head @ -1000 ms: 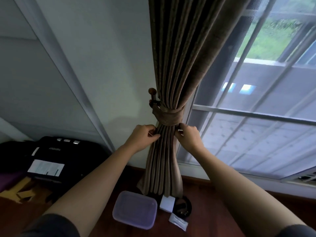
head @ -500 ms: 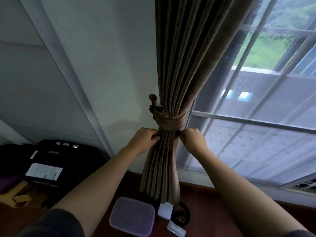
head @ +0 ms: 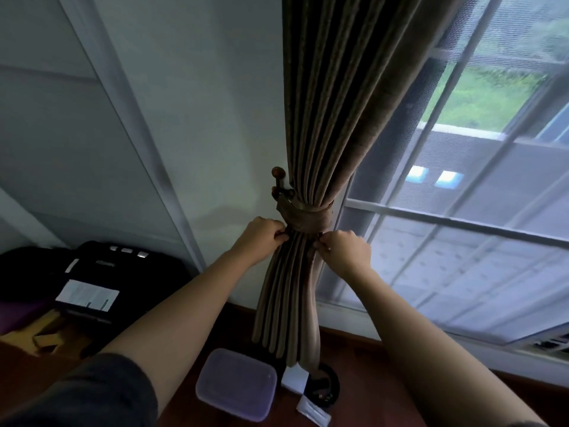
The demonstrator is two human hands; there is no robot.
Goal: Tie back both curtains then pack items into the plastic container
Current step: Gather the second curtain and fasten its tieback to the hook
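One lidded plastic container (head: 236,384) on floor (head: 363,359) — contents can't tell.

- The left hand (head: 263,238) is bare. It has no glove, no ring and no watch.
- The right hand (head: 348,252) is bare too, with nothing worn on it.
- Both arms are bare from the wrist up past the elbow.
- A dark grey sleeve (head: 92,392) covers the upper left arm, at about 8 o'clock in the view. It looks soft, like a T-shirt sleeve, and its edge is plain.
- A tiny bit of the same dark cloth shows at the bottom edge, at about 5 o'clock, on the right arm.
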